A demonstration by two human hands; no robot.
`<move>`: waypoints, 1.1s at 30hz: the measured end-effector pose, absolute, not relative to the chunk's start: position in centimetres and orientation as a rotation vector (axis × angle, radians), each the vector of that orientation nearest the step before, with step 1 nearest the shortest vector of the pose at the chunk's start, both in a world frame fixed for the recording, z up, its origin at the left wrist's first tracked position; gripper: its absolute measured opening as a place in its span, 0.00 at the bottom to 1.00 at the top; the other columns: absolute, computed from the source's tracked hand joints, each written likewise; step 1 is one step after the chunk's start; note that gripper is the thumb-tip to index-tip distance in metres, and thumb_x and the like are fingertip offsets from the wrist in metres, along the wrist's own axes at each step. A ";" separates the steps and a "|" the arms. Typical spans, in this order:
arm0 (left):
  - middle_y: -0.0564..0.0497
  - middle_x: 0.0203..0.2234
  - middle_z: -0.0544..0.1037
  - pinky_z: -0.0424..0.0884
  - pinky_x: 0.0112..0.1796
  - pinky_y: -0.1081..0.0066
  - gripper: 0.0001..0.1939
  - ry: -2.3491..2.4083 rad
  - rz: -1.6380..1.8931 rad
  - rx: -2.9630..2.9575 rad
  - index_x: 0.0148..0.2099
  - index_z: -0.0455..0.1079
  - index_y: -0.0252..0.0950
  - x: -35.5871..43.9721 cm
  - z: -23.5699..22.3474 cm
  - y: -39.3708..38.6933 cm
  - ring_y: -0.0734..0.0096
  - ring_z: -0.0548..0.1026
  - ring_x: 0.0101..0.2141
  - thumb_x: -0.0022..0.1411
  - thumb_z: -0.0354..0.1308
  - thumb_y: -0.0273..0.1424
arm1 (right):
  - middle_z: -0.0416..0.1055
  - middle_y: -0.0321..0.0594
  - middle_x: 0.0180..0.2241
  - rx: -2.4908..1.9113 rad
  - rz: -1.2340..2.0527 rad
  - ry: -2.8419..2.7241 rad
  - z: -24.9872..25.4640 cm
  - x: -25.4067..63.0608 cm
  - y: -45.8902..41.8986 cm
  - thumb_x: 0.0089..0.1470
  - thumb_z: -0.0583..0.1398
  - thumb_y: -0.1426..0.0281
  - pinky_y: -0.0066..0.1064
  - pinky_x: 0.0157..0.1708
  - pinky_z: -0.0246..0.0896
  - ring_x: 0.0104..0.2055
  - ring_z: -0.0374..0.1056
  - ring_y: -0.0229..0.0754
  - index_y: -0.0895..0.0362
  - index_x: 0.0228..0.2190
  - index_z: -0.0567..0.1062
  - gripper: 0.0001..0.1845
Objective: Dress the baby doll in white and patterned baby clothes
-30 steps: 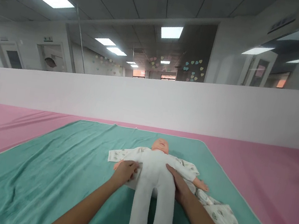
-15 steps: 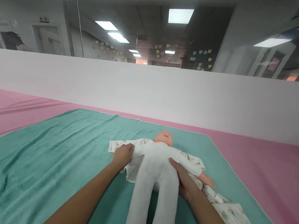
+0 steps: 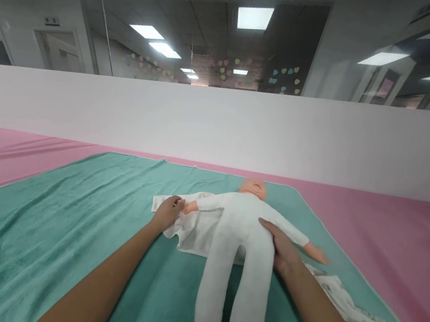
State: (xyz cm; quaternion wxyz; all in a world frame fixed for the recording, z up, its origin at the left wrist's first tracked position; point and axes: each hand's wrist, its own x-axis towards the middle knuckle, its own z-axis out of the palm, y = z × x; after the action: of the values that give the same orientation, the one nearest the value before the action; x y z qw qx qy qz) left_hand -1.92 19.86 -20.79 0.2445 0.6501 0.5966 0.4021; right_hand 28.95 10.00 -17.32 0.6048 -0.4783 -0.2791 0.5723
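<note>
A baby doll [image 3: 245, 226] in a white cloth bodysuit lies face up, head at the far end, arms spread. Beneath its left-hand side is a white baby shirt [image 3: 199, 234] with a sleeve stretched out to the left. My left hand [image 3: 168, 213] is closed on the shirt by that sleeve, its fingertips close beside the doll's hand [image 3: 191, 207]. My right hand [image 3: 284, 251] grips the doll at the hip, thumb on the front and the other fingers hidden behind its side.
A green blanket [image 3: 66, 224] lies under everything, on a pink surface [image 3: 389, 243]. Patterned white baby clothing [image 3: 369, 321] lies at the lower right, partly behind my right forearm. A low white wall [image 3: 204, 126] runs along the back, with windows above it.
The doll has shifted right across the shirt, with my right hand on it. Its hand on the left now shows beside my left hand, and its lower legs have come into view.
</note>
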 end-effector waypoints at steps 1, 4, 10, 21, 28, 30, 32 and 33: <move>0.45 0.39 0.74 0.65 0.38 0.68 0.27 1.689 1.031 1.862 0.46 0.67 0.34 -1.5 -20.8 19.8 0.63 0.72 0.38 0.59 0.43 0.49 | 0.75 0.51 0.33 -1.087 1.354 -0.640 -17.2 29.5 10.0 0.42 0.65 0.68 0.37 0.33 0.71 0.34 0.73 0.49 0.63 0.39 0.74 0.20; 0.41 0.45 0.71 0.62 0.41 0.66 0.31 1.890 0.817 2.091 0.49 0.67 0.34 -0.1 -20.9 19.9 0.55 0.68 0.46 0.52 0.50 0.53 | 0.75 0.49 0.34 -1.054 1.395 -0.628 -17.2 31.4 10.2 0.41 0.66 0.69 0.37 0.33 0.71 0.33 0.73 0.48 0.61 0.41 0.73 0.22; 0.45 0.42 0.74 0.62 0.39 0.66 0.20 1.967 0.744 2.061 0.47 0.66 0.39 0.7 -21.1 20.4 0.57 0.70 0.43 0.54 0.54 0.41 | 0.75 0.48 0.36 -1.090 1.314 -0.596 -17.6 34.2 11.0 0.40 0.66 0.69 0.37 0.34 0.71 0.35 0.73 0.48 0.59 0.41 0.72 0.23; 0.51 0.31 0.73 0.62 0.37 0.70 0.11 1.429 1.421 1.705 0.40 0.69 0.38 2.6 -19.4 18.2 0.67 0.69 0.33 0.57 0.51 0.35 | 0.75 0.46 0.37 -1.068 1.371 -0.665 -18.0 29.3 11.0 0.40 0.67 0.68 0.35 0.32 0.72 0.36 0.73 0.48 0.59 0.42 0.71 0.24; 0.57 0.21 0.65 0.57 0.28 0.76 0.07 1.087 1.421 1.504 0.35 0.70 0.37 4.2 -18.6 17.6 0.76 0.61 0.24 0.55 0.54 0.34 | 0.75 0.44 0.39 -0.933 1.431 -0.679 -18.5 25.0 13.5 0.41 0.67 0.68 0.35 0.36 0.72 0.38 0.72 0.47 0.59 0.42 0.71 0.23; 0.57 0.21 0.64 0.56 0.27 0.77 0.07 0.988 1.414 1.385 0.34 0.69 0.37 3.9 -18.3 17.5 0.78 0.61 0.24 0.54 0.56 0.34 | 0.74 0.44 0.40 -0.919 1.460 -0.666 -19.2 24.3 14.2 0.40 0.67 0.68 0.35 0.37 0.72 0.39 0.72 0.46 0.59 0.42 0.70 0.24; 0.56 0.24 0.66 0.58 0.28 0.78 0.07 0.870 1.436 1.282 0.34 0.68 0.36 3.6 -18.1 17.3 0.79 0.63 0.26 0.53 0.57 0.34 | 0.74 0.44 0.41 -0.889 1.494 -0.651 -20.0 24.1 14.5 0.40 0.67 0.68 0.36 0.38 0.72 0.39 0.72 0.46 0.59 0.42 0.70 0.25; 0.56 0.26 0.67 0.59 0.29 0.78 0.08 0.824 1.448 1.250 0.34 0.68 0.36 3.4 -18.0 17.3 0.79 0.63 0.27 0.52 0.58 0.33 | 0.74 0.44 0.41 -0.872 1.514 -0.646 -20.3 24.2 14.5 0.41 0.67 0.68 0.36 0.39 0.72 0.40 0.72 0.47 0.59 0.43 0.70 0.25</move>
State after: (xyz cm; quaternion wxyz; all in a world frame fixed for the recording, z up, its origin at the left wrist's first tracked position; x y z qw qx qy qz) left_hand 3.41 17.29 -18.01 0.5049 0.5178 0.3417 0.6001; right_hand 24.15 14.51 -20.30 0.5968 -0.3756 -0.2782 0.6522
